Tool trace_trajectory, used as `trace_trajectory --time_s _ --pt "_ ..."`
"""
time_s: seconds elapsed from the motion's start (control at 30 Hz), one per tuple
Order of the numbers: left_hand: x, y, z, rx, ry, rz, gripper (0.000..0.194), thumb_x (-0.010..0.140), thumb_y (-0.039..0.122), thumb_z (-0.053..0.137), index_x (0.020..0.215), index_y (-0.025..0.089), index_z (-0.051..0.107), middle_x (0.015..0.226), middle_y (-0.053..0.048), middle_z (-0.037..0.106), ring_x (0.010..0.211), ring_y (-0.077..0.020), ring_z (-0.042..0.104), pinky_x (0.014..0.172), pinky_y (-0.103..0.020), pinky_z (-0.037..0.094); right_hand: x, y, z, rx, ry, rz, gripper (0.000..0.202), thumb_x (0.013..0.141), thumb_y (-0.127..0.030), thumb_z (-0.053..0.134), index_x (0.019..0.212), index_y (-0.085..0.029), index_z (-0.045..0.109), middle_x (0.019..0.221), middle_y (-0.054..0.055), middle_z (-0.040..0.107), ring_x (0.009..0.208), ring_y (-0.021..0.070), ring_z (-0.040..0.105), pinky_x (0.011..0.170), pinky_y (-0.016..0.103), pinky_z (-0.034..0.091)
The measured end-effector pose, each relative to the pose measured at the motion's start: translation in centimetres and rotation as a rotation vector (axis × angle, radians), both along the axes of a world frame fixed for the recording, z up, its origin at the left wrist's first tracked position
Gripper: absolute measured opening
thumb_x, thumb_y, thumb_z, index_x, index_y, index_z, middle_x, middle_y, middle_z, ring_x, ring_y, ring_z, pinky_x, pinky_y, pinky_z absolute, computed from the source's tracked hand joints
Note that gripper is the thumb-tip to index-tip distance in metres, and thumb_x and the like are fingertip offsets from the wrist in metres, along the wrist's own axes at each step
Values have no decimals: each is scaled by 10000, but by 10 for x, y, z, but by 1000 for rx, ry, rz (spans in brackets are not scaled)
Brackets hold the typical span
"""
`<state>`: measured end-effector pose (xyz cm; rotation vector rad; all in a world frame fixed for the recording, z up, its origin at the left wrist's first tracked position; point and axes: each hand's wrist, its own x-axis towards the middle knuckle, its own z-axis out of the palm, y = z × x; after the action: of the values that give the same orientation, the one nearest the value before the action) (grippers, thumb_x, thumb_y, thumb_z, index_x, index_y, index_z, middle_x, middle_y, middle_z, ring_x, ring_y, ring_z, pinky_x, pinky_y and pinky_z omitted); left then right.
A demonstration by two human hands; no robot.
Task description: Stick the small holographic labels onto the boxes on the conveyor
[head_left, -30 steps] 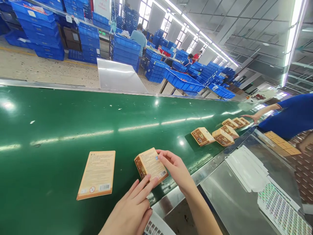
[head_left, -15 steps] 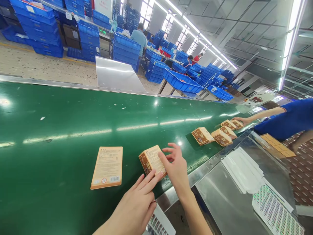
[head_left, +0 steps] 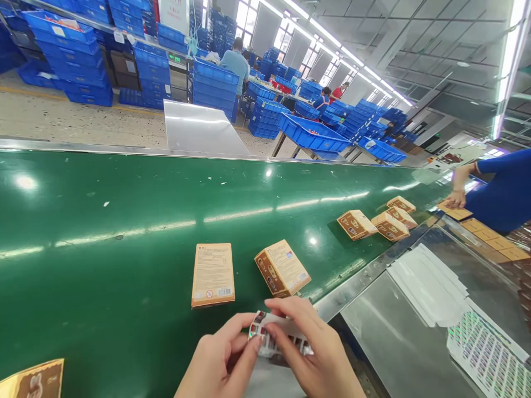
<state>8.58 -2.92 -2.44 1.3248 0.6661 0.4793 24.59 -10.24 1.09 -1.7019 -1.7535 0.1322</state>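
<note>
A sheet of shiny stickers (head_left: 286, 334) is between my two hands at the near edge of the green conveyor belt (head_left: 124, 309). My left hand (head_left: 228, 354) pinches the sheet's left end, which curls up. My right hand (head_left: 309, 342) has its thumb and fingers on the sheet's upper side; whether a single sticker is lifted cannot be made out. Just beyond my hands lies a brown and cream box (head_left: 282, 268), tilted, with a small bluish sticker on its pale face. A second box (head_left: 213, 273) lies flat to its left, barcode side up.
Several boxes (head_left: 357, 224) lie further right on the belt. Another box (head_left: 31, 381) enters at the lower left. White sheets (head_left: 429, 282) and a sticker sheet (head_left: 489, 354) rest on the metal side table (head_left: 373, 320). A co-worker's hand (head_left: 456, 198) touches boxes at right.
Both hands have left the tilted box and come nearer, onto the sticker sheet. A bluish sticker now shows on that box. The boxes sit further right, and one appears lower left.
</note>
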Motion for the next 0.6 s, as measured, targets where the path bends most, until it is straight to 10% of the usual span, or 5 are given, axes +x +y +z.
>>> trace_trajectory --time_s 0.33,0.6 --pt "-3 -4 -4 194 44 58 241 977 422 454 967 265 637 558 92 498 504 -119 333 528 -205 345 -8 12 11 203 -276 25 134 953 -120 580 1071 -152 636 946 55 753 860 177 702 849 321 486" --pt "-2 -1 5 140 54 43 311 979 463 470 881 238 660 586 70 599 496 -108 444 542 -190 385 -10 4 3 215 -262 -1 165 909 -59 623 985 -204 644 971 22 762 928 191 710 973 348 429"
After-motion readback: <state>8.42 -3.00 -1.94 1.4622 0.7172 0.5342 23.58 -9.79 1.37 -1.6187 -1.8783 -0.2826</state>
